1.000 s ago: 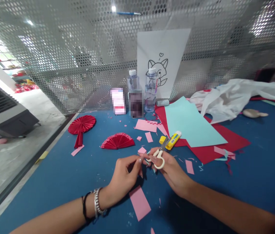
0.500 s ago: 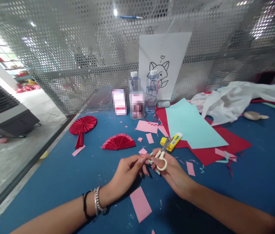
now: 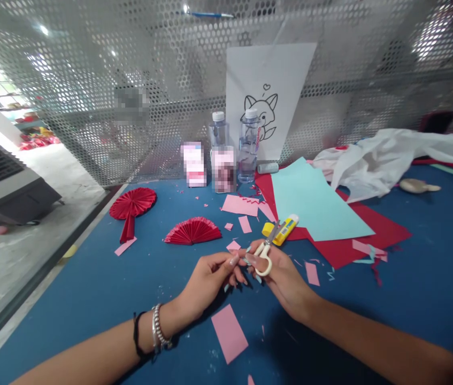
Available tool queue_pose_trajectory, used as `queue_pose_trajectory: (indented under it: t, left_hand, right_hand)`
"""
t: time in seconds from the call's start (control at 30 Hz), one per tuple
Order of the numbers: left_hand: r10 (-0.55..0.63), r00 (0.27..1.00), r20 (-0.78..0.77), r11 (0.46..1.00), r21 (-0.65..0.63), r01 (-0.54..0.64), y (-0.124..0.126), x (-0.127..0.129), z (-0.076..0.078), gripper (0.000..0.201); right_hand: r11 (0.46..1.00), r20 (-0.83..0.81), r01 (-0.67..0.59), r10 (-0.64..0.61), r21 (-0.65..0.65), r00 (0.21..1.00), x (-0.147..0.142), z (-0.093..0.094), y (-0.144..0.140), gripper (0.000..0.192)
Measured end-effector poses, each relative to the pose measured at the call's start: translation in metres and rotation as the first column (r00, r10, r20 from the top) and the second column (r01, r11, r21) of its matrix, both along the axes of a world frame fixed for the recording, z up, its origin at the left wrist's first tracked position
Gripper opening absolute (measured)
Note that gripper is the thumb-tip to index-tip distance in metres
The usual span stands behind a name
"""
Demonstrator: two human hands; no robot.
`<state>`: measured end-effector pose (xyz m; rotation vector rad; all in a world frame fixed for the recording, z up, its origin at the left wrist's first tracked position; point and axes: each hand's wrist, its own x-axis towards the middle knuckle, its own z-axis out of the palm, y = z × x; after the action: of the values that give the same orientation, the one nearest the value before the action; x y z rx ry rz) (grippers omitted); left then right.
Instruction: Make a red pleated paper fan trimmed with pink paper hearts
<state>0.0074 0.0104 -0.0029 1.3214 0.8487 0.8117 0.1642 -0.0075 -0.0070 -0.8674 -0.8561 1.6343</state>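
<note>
My right hand [image 3: 280,278] holds small white-handled scissors [image 3: 267,250], blades pointing up and away toward a yellow glue stick [image 3: 281,231]. My left hand [image 3: 210,280], with bracelets at the wrist, pinches something tiny at its fingertips right beside the scissor handles; what it grips is too small to make out. A pink paper strip [image 3: 229,332] lies on the blue table [image 3: 90,289] just under my hands. Small pink scraps [image 3: 233,245] lie just beyond my fingers.
Two red pleated paper fans [image 3: 193,231] [image 3: 132,206] lie to the left. Light blue sheet [image 3: 314,203] over red paper [image 3: 382,232] sits right of centre. Two water bottles [image 3: 249,145], a cat drawing [image 3: 268,96] and perforated metal wall stand behind. A white plastic bag [image 3: 386,158] lies far right.
Both hands stay together at the same spot; the scissors tilt slightly and the view shifts a little. Nothing was picked up or let go.
</note>
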Motion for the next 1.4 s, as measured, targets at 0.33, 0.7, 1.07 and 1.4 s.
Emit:
queue_pose_trajectory:
  t: [0.33, 0.7, 1.07, 1.4]
  left_hand:
    - [-0.018, 0.986, -0.167, 0.984, 0.172, 0.047, -0.006, -0.001, 0.002, 0.037]
    - [0.006, 0.954, -0.301, 0.940, 0.326, 0.097, -0.011, 0.001, 0.001, 0.034]
    - [-0.039, 0.967, -0.250, 0.962, 0.251, 0.104, -0.011, 0.002, 0.001, 0.028]
    - [-0.109, 0.989, -0.103, 0.993, 0.029, 0.113, 0.001, 0.003, 0.001, 0.029]
  right_hand:
    - [0.999, 0.007, 0.008, -0.008, 0.048, 1.000, -0.005, -0.002, 0.001, 0.030]
    - [0.998, 0.016, 0.056, -0.057, 0.022, 0.998, -0.006, 0.002, 0.001, 0.030]
    - [0.995, 0.011, 0.101, -0.101, -0.008, 0.995, -0.005, -0.004, 0.004, 0.031]
    - [0.992, 0.089, 0.125, -0.127, 0.024, 0.988, -0.005, -0.001, 0.001, 0.029]
